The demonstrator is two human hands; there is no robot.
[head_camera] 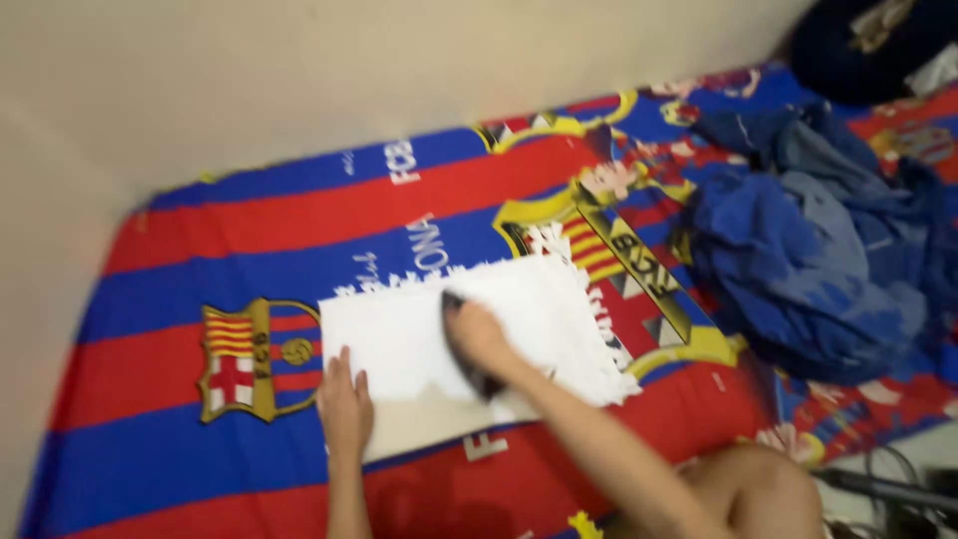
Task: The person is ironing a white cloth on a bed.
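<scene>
At the near edge of the bed, the person's bare knee (758, 489) shows at the lower right, with a dark cable (883, 487) on the floor beside it. The bed is covered by a sheet (150, 469) in broad red and blue stripes, printed with yellow-rimmed crests: one shield with red and yellow bars sits near the left edge (244, 359), and another lies partly under the cloth toward the middle (609, 240). White lettering runs across the stripes farther back.

The left hand (344, 404) lies flat, fingers spread, pressing the near left corner of a white fringed cloth (399, 344) that is spread out in the middle of the bed. The right hand (477, 334) is closed round the handle of a dark iron (469, 359), which rests on the cloth just right of the left hand; its tip points away toward the wall. The picture is blurred here, so the finer shape of the iron cannot be told.

Farther off, toward the right edge, a crumpled heap of blue clothes (808, 260) sits well apart from the cloth. A dark bundle (868, 45) lies at the far right corner, against the pale wall (299, 70).
</scene>
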